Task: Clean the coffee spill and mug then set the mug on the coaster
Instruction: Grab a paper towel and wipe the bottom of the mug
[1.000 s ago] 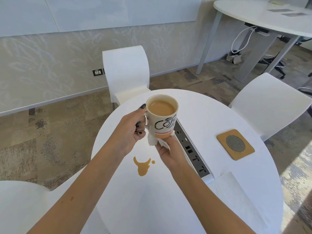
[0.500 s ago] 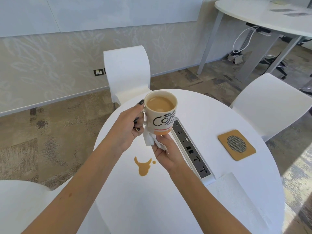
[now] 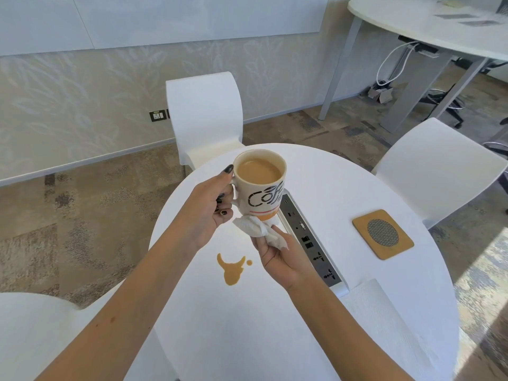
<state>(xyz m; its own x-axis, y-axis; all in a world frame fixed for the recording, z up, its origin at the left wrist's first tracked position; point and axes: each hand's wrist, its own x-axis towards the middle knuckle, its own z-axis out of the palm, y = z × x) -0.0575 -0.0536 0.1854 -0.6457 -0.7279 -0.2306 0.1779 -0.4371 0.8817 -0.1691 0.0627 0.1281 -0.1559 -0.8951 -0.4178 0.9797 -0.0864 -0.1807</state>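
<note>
My left hand (image 3: 204, 209) grips the handle of a cream mug (image 3: 262, 192) full of milky coffee, held upright above the round white table (image 3: 247, 325). Under the mug's orange base, my right hand (image 3: 280, 257) pinches a crumpled white paper tissue (image 3: 254, 228), which touches the bottom edge of the mug. A brown coffee spill (image 3: 233, 269) lies on the table below the hands. The square cork coaster (image 3: 382, 234) with a grey mesh disc lies to the right, with nothing on it.
A grey power socket strip (image 3: 310, 243) runs along the table's middle between the mug and the coaster. A flat paper towel (image 3: 384, 325) lies at the near right. White chairs (image 3: 204, 119) stand around the table, and another desk (image 3: 428, 26) is at the far right.
The tissue has shifted from beside the mug's lower side to beneath its base, and my right hand has dropped slightly. The mug stays raised in my left hand.
</note>
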